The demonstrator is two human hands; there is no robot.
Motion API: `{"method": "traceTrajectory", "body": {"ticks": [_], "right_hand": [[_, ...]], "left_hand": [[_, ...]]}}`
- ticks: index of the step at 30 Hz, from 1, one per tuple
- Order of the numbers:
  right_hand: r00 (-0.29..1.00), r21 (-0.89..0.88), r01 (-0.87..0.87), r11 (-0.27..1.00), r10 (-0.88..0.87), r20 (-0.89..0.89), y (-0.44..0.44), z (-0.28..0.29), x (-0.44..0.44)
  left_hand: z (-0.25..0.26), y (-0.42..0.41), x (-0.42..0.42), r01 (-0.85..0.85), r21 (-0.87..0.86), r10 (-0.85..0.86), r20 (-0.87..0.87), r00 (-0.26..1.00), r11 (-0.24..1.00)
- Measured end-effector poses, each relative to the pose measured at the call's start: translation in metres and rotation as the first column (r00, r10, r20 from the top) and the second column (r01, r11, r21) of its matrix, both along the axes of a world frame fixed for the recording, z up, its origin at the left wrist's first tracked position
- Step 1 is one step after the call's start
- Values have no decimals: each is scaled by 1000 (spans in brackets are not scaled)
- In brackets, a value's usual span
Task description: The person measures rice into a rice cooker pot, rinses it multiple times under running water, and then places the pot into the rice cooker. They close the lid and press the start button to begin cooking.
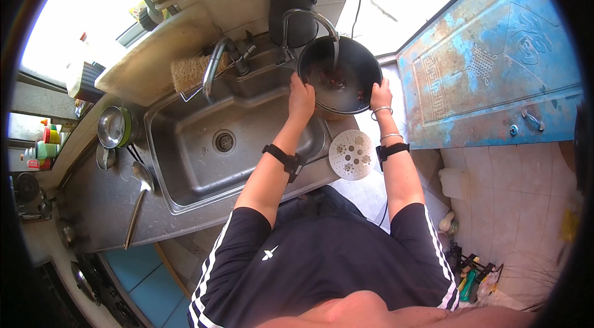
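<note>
Between both hands is a round black pot (345, 96), held at its rim. My left hand (302, 100) grips its left side, and my right hand (380, 95) grips the right. The curved spout of a chrome faucet (308, 12) reaches over the pot, and water seems to run from it. Cloudy liquid and dark reddish pieces (333, 78) show inside; what they are I cannot tell. A white perforated steamer plate (351, 155) lies on the counter corner below the pot. To the left is a stainless steel sink (260, 142) with a drain strainer (224, 141).
A second faucet (216, 65) rises behind the sink, near a loofah-like scrubber (188, 70) and a leaning cutting board (158, 59). On the left counter lie a metal ladle (139, 193) and small pans (111, 127). A worn blue door (468, 63) stands open at the right.
</note>
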State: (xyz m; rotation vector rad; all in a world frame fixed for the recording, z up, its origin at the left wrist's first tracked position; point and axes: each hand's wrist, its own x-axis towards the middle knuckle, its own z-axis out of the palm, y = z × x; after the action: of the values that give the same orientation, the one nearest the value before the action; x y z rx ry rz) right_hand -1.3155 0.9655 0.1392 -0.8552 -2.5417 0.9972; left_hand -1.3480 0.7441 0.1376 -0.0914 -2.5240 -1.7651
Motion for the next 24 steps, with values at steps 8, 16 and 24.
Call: {"method": "traceTrajectory", "body": {"ticks": [8,16,24], "right_hand": [[1000,17,2,1000,-2,5,1,-2,-1],[1000,13,8,1000,-8,3,4,-5,-2],[1000,28,0,1000,0,-16,2,-4,-1]], "left_hand": [[-2,1,-1,-5,-18,5,-25,1000,1000],[5,-1,1,24,39,-26,50,998,999],[8,-2,1,35,25,-36,28,999,999]]}}
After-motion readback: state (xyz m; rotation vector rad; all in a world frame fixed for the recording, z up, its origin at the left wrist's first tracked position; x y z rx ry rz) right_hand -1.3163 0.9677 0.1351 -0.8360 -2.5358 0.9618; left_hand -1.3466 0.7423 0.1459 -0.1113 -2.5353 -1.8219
